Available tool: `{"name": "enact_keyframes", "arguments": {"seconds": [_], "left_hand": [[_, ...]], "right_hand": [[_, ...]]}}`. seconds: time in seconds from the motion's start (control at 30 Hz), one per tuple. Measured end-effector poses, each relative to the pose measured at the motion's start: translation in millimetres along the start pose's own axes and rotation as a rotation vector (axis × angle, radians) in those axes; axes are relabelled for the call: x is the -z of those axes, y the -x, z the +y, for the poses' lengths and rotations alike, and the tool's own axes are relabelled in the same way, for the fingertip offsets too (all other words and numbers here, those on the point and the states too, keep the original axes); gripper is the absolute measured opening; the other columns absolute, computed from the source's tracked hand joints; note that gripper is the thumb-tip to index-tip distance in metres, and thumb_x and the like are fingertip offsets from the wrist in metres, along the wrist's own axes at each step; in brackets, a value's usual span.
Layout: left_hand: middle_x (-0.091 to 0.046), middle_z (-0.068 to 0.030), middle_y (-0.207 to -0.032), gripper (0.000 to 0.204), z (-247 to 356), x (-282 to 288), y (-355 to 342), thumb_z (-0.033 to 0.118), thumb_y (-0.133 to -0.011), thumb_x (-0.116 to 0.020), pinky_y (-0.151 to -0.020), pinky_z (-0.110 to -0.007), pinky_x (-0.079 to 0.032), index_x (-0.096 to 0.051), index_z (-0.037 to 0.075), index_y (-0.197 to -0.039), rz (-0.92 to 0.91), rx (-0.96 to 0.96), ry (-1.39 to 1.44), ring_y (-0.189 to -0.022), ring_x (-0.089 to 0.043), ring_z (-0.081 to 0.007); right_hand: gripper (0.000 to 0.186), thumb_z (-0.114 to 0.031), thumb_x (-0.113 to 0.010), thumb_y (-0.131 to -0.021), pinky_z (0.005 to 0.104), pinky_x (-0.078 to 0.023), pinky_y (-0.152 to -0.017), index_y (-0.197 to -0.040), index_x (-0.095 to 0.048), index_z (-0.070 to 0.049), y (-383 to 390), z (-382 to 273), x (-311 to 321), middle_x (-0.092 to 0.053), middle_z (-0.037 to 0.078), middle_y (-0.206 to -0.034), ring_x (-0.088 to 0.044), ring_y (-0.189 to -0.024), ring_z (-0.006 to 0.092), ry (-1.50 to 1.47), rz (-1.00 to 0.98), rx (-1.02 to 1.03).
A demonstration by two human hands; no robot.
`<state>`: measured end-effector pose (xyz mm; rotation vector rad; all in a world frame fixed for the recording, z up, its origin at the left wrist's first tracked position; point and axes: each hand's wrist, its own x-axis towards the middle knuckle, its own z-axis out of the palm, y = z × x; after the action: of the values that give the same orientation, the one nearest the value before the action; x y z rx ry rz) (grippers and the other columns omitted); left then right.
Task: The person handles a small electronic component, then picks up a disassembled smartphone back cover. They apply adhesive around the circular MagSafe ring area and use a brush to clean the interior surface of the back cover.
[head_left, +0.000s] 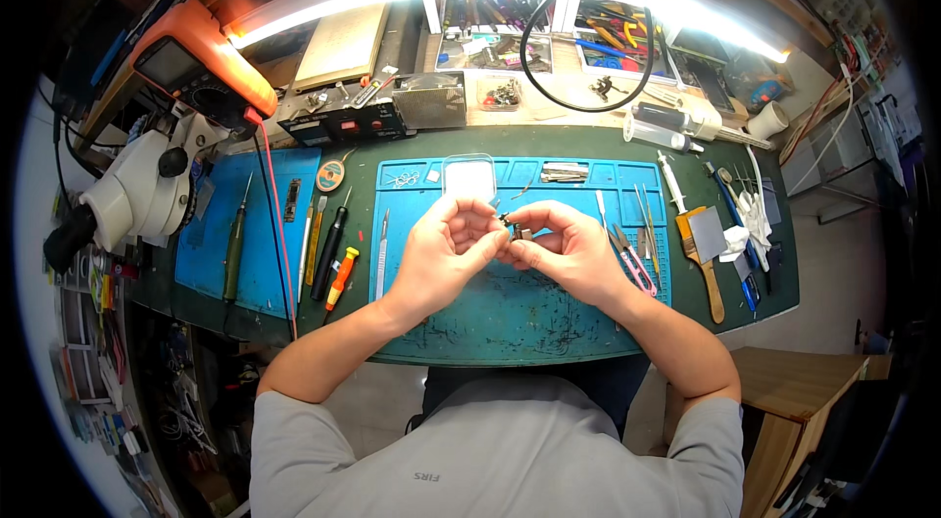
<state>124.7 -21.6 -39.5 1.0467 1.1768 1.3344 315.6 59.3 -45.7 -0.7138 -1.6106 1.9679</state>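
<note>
Above the blue work mat (510, 322), my left hand (449, 248) and my right hand (569, 248) meet, both closed with thumbs and fingertips pinching. Between them is a small dark part with brassy metal bits (516, 228), mostly covered by my fingers; its exact kind cannot be made out. Just beyond my left hand stands a clear square box (470, 168) with a white inside. A scalpel (381, 253) lies on the mat left of my left forearm. Pink-handled scissors (639, 275) and tweezers (647, 224) rest to the right of my right hand.
Screwdrivers (336, 248) lie on the left, beside a microscope (137, 180) and an orange multimeter (201, 67). A brush (706, 268) and a syringe (672, 180) are at right. Tool trays (495, 38) stand at the back, under a hanging black cable loop (524, 52).
</note>
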Motion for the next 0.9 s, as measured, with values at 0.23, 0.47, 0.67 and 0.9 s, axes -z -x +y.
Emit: {"name": "enact_keyframes", "arguments": {"seconds": [0.23, 0.47, 0.67, 0.9], "left_hand": [[-0.067, -0.0060, -0.102, 0.031, -9, 5, -6, 0.004, -0.093, -0.070, -0.087, -0.027, -0.055, -0.057, -0.002, -0.120, -0.008, -0.028, 0.019, -0.096, -0.066, -0.0122], [-0.068, -0.0070, -0.102, 0.030, -5, 12, -10, 0.006, -0.091, -0.073, -0.083, -0.027, -0.056, -0.059, 0.000, -0.117, 0.036, 0.036, 0.005, -0.096, -0.067, -0.0128], [-0.069, -0.0087, -0.104, 0.031, -2, 11, -8, 0.006, -0.091, -0.073, -0.084, -0.028, -0.056, -0.059, -0.001, -0.118, 0.015, 0.052, 0.020, -0.096, -0.067, -0.0143], [-0.068, -0.0096, -0.107, 0.031, -2, 6, -6, 0.003, -0.093, -0.069, -0.091, -0.028, -0.054, -0.056, -0.002, -0.121, 0.063, -0.058, 0.005, -0.100, -0.067, -0.0147]], "right_hand": [[0.034, -0.003, -0.067, -0.095, 0.0290, -0.059, -0.084, -0.125, -0.055, 0.004, 4, -10, -5, -0.067, 0.012, -0.113, -0.071, -0.098, 0.0182, 0.217, 0.032, 0.060], [0.034, -0.019, -0.061, -0.101, 0.0306, -0.058, -0.086, -0.127, -0.056, 0.002, 1, -18, 5, -0.066, 0.012, -0.118, -0.070, -0.102, 0.0202, -0.217, -0.090, -0.150], [0.042, -0.021, -0.064, -0.099, 0.0321, -0.057, -0.088, -0.133, -0.052, 0.000, 2, -22, 8, -0.064, 0.012, -0.121, -0.069, -0.107, 0.0223, -0.359, -0.153, -0.249], [0.048, -0.019, -0.065, -0.098, 0.0323, -0.057, -0.089, -0.140, -0.049, 0.000, 1, -22, 8, -0.064, 0.014, -0.123, -0.068, -0.106, 0.0224, -0.348, -0.170, -0.217]]}}
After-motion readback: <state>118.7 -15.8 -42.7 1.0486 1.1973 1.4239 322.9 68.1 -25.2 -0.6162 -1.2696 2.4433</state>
